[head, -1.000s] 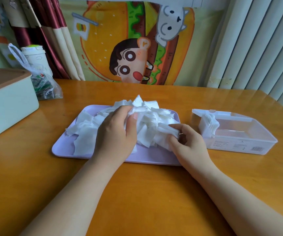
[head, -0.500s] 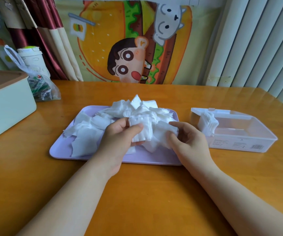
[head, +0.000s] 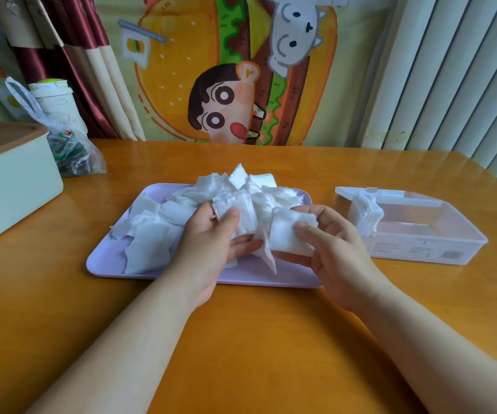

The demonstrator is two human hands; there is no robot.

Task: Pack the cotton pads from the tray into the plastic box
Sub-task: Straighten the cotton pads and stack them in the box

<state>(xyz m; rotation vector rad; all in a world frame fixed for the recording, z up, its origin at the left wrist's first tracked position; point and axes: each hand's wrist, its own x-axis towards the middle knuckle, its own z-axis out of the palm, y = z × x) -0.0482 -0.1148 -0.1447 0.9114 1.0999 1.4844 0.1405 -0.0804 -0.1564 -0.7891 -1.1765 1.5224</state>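
Table [head: 241, 339]: bare wood lies in front of the lilac tray [head: 100, 264] and the open clear plastic box [head: 420, 252], which stands just to the tray's right, apart from it, with most of its floor free. Cotton pads [head: 157, 243]: most are heaped loose on the tray and only one small stack [head: 366, 216] stands at the box's left end, so packing looks to be at an early stage. Left hand [head: 208, 249] and right hand [head: 336, 252]: each pinches a small bundle of pads between thumb and fingers above the tray's near edge, with an unobstructed way rightward.

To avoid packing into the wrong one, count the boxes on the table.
2. The clear plastic box stands right of the tray, cotton pads stacked at its left end; the pale green box sits far left, partly cut off. None looks hidden.
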